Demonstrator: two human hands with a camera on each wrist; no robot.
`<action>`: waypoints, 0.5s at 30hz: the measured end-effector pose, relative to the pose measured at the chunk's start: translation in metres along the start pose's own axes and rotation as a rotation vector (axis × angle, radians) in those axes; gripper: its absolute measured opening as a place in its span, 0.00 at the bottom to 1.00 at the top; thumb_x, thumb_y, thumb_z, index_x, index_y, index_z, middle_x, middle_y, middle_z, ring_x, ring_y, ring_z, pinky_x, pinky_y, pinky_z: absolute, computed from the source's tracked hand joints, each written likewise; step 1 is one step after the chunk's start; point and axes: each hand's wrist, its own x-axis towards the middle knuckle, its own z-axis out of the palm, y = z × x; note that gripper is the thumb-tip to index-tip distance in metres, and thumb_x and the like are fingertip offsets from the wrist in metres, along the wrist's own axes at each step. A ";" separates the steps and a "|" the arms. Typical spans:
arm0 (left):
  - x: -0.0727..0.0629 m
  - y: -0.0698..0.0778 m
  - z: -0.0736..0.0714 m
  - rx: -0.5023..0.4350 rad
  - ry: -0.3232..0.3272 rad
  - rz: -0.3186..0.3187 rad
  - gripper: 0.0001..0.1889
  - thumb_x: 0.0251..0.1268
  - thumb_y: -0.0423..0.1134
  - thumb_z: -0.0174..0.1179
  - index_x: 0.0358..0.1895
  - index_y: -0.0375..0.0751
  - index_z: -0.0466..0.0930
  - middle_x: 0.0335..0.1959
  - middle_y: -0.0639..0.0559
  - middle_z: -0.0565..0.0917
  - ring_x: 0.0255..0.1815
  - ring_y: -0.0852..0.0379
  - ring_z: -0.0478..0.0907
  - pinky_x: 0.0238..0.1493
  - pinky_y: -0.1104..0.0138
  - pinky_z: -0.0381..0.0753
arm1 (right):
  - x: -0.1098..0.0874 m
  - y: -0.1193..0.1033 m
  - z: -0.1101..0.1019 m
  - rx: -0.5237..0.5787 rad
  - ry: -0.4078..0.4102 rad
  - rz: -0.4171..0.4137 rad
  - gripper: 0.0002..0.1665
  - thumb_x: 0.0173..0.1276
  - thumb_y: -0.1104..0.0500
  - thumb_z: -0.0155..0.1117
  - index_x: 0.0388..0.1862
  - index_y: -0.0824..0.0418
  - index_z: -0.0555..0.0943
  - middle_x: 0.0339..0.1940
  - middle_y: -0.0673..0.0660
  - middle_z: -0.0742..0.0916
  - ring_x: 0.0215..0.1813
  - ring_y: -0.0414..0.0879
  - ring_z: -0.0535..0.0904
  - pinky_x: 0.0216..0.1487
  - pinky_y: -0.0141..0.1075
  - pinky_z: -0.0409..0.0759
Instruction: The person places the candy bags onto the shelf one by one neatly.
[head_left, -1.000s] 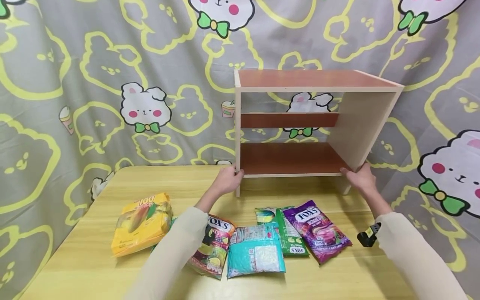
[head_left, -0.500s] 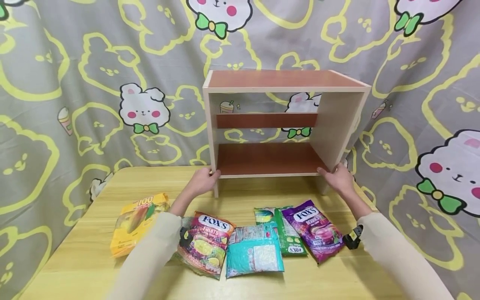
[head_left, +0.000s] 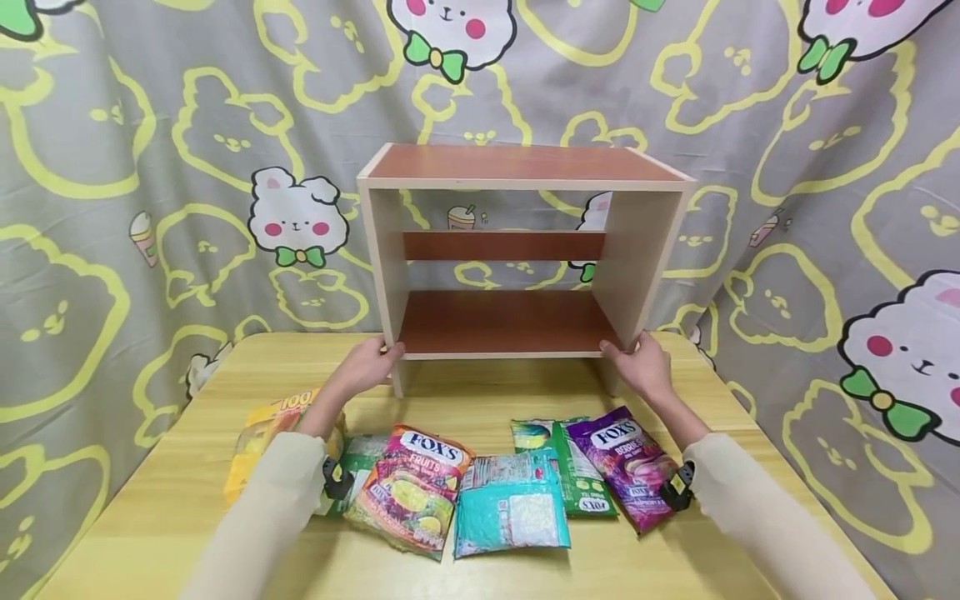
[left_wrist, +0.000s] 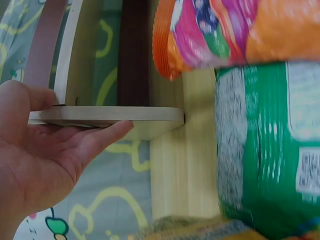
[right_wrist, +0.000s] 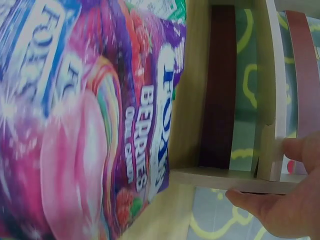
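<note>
A small wooden shelf [head_left: 525, 162], with reddish-brown boards and pale side panels, stands upright toward the back of the table. My left hand [head_left: 365, 367] grips its left side panel at the height of the lower board. Seen from the left wrist, the thumb lies inside at the board's edge and the fingers [left_wrist: 107, 139] run along the panel's outer face. On the opposite side my right hand [head_left: 641, 365] holds the right panel the same way, thumb inside, fingers [right_wrist: 250, 202] outside. The purple berries candy bag [head_left: 626, 471] lies below my right wrist.
In front of the shelf lie an orange fruits candy bag [head_left: 412, 492], a teal bag [head_left: 512, 504] and a green bag [head_left: 581, 475]. A yellow bag [head_left: 251, 437] and another green bag [head_left: 365, 454] are partly behind my left arm. A patterned curtain [head_left: 465, 100] hangs behind the table.
The shelf has shifted left along the table's back, both hands moving with it and keeping their grip. The bags on the table stay where they were.
</note>
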 end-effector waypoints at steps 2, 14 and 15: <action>-0.001 -0.003 -0.002 0.005 -0.003 -0.001 0.32 0.83 0.50 0.42 0.76 0.27 0.59 0.71 0.27 0.70 0.61 0.34 0.80 0.56 0.50 0.84 | -0.001 -0.002 0.004 0.007 0.010 -0.006 0.39 0.70 0.41 0.64 0.63 0.73 0.73 0.60 0.75 0.82 0.60 0.72 0.77 0.59 0.62 0.76; -0.002 -0.012 -0.012 -0.026 -0.008 -0.052 0.35 0.83 0.52 0.41 0.78 0.28 0.54 0.74 0.27 0.65 0.60 0.35 0.81 0.60 0.49 0.82 | -0.004 -0.011 0.014 0.015 0.034 -0.029 0.37 0.69 0.44 0.66 0.61 0.74 0.74 0.59 0.75 0.83 0.61 0.73 0.77 0.62 0.62 0.75; -0.001 -0.013 -0.012 -0.032 -0.008 -0.056 0.35 0.83 0.52 0.41 0.78 0.27 0.53 0.74 0.27 0.65 0.60 0.35 0.81 0.60 0.49 0.82 | -0.004 -0.012 0.014 0.014 0.031 -0.029 0.37 0.69 0.44 0.66 0.62 0.74 0.74 0.59 0.75 0.83 0.61 0.73 0.77 0.62 0.62 0.75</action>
